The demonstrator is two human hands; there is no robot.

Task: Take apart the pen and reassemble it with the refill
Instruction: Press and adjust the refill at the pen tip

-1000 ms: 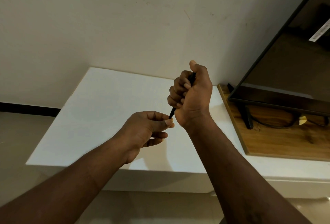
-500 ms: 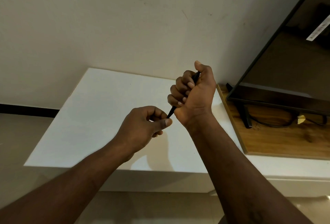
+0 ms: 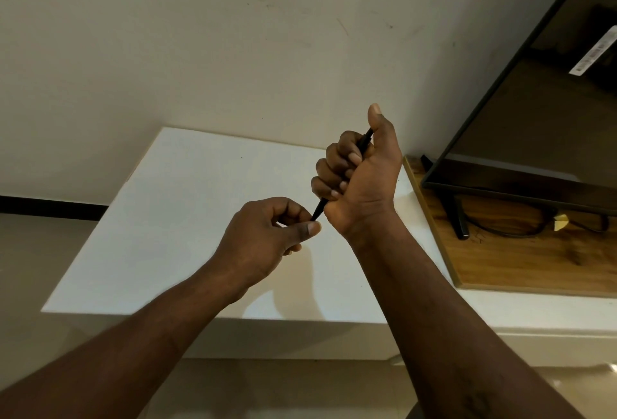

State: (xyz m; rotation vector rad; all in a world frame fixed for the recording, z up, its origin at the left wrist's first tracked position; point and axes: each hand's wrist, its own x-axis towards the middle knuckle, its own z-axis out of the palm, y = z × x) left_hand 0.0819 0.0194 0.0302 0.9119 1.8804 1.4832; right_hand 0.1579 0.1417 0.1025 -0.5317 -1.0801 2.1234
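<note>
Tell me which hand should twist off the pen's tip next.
Left, probably. The left hand pinches the lower tip of the pen between thumb and fingers, while the right hand is wrapped round the barrel, steadying it.

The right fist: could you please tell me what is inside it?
The right hand grips a slim black pen; both ends stick out, the lower pinched by the left hand. The fist covers the barrel's middle.

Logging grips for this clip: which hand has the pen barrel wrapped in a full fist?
The right hand: its fingers curl round the slim black pen, thumb raised. The left hand only pinches the pen's lower tip.
</note>
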